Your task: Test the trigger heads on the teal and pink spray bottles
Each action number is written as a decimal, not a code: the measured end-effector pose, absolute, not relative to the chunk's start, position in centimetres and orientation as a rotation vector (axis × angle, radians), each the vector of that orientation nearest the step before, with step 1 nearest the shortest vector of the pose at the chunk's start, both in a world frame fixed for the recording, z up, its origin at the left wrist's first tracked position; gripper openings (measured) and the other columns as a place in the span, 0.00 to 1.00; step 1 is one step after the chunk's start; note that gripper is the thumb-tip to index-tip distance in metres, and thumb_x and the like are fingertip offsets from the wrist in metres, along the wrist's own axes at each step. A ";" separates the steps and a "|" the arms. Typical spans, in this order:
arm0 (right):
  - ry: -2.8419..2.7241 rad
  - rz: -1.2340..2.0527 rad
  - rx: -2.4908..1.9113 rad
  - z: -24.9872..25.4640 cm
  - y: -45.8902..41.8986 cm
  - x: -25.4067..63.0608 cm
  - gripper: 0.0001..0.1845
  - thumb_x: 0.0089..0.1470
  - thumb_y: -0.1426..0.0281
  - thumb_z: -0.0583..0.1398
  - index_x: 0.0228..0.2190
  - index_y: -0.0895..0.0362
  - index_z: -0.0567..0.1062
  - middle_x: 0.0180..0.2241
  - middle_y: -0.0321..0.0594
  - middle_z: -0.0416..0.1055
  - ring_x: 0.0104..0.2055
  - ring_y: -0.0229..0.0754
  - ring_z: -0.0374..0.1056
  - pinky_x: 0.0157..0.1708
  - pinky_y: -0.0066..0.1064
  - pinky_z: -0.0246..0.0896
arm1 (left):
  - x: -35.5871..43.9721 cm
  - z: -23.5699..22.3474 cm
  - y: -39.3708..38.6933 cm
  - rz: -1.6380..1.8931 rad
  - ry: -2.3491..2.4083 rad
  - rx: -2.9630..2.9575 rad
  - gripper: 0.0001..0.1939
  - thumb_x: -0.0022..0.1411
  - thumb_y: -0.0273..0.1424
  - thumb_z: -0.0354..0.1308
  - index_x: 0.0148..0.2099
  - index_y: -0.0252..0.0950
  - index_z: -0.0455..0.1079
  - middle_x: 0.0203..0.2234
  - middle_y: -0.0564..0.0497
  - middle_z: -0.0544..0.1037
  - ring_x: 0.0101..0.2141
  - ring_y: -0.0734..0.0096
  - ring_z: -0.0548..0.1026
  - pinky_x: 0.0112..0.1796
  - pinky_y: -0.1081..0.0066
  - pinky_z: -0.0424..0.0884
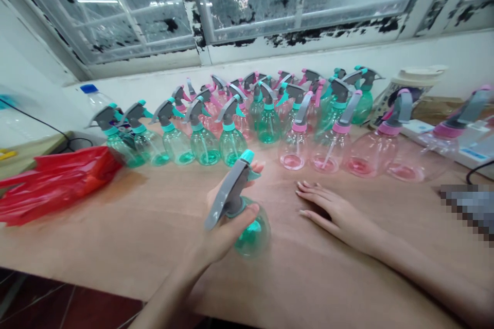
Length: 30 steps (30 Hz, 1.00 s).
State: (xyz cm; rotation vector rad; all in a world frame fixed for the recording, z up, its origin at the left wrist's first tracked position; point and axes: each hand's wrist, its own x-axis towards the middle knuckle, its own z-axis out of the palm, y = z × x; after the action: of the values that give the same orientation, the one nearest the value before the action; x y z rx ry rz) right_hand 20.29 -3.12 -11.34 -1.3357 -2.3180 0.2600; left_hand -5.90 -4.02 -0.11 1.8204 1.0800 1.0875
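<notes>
My left hand (227, 226) is wrapped round the neck of a green spray bottle (252, 236) with a grey and teal trigger head, near the middle of the table. The bottle tilts slightly, its nozzle pointing away from me; whether its base touches the table I cannot tell. To the right, my right hand (332, 211) lies flat on the tabletop, fingers stretched out and holding nothing. Just beyond it stand several pink spray bottles (292, 151). A row of green spray bottles (204, 144) stands beyond my left hand.
More pink and green spray bottles crowd the back of the wooden table (116, 236). A red plastic bag (62, 180) lies at the left. Behind the right-hand bottles are a white patterned container (409, 87) and a white device (476, 151). A window (309, 0) rises behind.
</notes>
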 end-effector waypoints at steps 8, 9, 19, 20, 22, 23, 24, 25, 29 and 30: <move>-2.322 0.280 -1.334 -11.3 -3.2 20.3 0.27 0.64 0.56 0.51 0.56 0.59 0.69 0.62 0.48 0.61 0.65 0.51 0.55 0.63 0.52 0.51 | -5.0 -0.5 -4.0 1.131 1.183 1.925 0.24 0.59 0.29 0.56 0.58 0.42 0.68 0.47 0.48 0.79 0.48 0.61 0.76 0.52 0.59 0.72; -2.321 0.280 -1.332 -11.3 -3.2 20.3 0.26 0.64 0.56 0.51 0.56 0.59 0.69 0.61 0.48 0.62 0.64 0.51 0.55 0.63 0.52 0.51 | -5.0 -0.6 -4.0 1.124 1.206 1.919 0.24 0.59 0.30 0.56 0.58 0.42 0.67 0.45 0.48 0.80 0.44 0.62 0.78 0.48 0.60 0.74; -2.301 0.293 -1.328 -11.5 -3.2 20.4 0.26 0.64 0.57 0.51 0.57 0.57 0.69 0.62 0.47 0.61 0.65 0.52 0.55 0.63 0.53 0.51 | -5.0 -0.5 -4.0 1.120 1.195 1.908 0.26 0.58 0.29 0.55 0.60 0.42 0.66 0.38 0.51 0.83 0.34 0.65 0.80 0.49 0.59 0.74; -2.302 0.293 -1.329 -11.5 -3.2 20.4 0.26 0.64 0.57 0.51 0.57 0.57 0.68 0.62 0.47 0.61 0.65 0.52 0.55 0.63 0.53 0.51 | -5.0 -0.5 -3.9 1.121 1.188 1.910 0.27 0.57 0.29 0.56 0.60 0.43 0.66 0.39 0.51 0.82 0.34 0.66 0.80 0.50 0.59 0.74; -2.304 0.292 -1.334 -11.4 -3.2 20.4 0.26 0.64 0.56 0.51 0.57 0.57 0.68 0.62 0.47 0.61 0.65 0.52 0.55 0.63 0.53 0.51 | -5.0 -0.5 -3.9 1.125 1.184 1.908 0.28 0.56 0.29 0.56 0.60 0.44 0.66 0.42 0.51 0.82 0.34 0.67 0.80 0.50 0.59 0.73; -2.307 0.290 -1.336 -11.4 -3.2 20.4 0.26 0.64 0.56 0.51 0.57 0.57 0.68 0.62 0.47 0.61 0.65 0.52 0.55 0.63 0.53 0.52 | -5.0 -0.5 -3.9 1.126 1.188 1.902 0.28 0.56 0.29 0.57 0.60 0.44 0.66 0.43 0.51 0.82 0.34 0.67 0.80 0.50 0.59 0.74; -2.312 0.290 -1.338 -11.4 -3.2 20.4 0.27 0.64 0.56 0.51 0.57 0.58 0.68 0.62 0.47 0.61 0.65 0.52 0.55 0.63 0.53 0.51 | -5.0 -0.5 -4.0 1.123 1.193 1.894 0.28 0.57 0.29 0.57 0.60 0.44 0.66 0.43 0.51 0.81 0.36 0.66 0.80 0.50 0.59 0.74; -2.314 0.289 -1.340 -11.4 -3.1 20.4 0.27 0.64 0.56 0.51 0.57 0.58 0.68 0.62 0.47 0.61 0.65 0.51 0.55 0.63 0.53 0.51 | -5.0 -0.4 -4.0 1.122 1.192 1.885 0.27 0.57 0.29 0.56 0.60 0.44 0.66 0.43 0.51 0.81 0.38 0.64 0.80 0.50 0.59 0.73; -2.313 0.287 -1.341 -11.3 -3.1 20.3 0.27 0.64 0.56 0.50 0.57 0.58 0.68 0.62 0.47 0.61 0.65 0.51 0.54 0.63 0.53 0.51 | -5.0 -0.2 -4.2 1.109 1.147 1.845 0.24 0.59 0.29 0.56 0.59 0.43 0.68 0.41 0.50 0.82 0.50 0.59 0.75 0.55 0.57 0.69; -2.311 0.287 -1.341 -11.3 -3.1 20.3 0.27 0.64 0.56 0.51 0.57 0.58 0.68 0.62 0.47 0.61 0.65 0.51 0.54 0.63 0.53 0.51 | -5.1 -0.2 -4.2 1.107 1.134 1.833 0.23 0.59 0.29 0.56 0.58 0.42 0.68 0.42 0.49 0.81 0.52 0.58 0.74 0.56 0.57 0.68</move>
State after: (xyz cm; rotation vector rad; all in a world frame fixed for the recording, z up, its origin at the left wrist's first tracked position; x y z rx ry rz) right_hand 20.34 -3.13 -11.32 -1.3406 -2.3111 0.2870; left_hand -5.06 -4.23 -0.15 1.8333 1.1338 1.1075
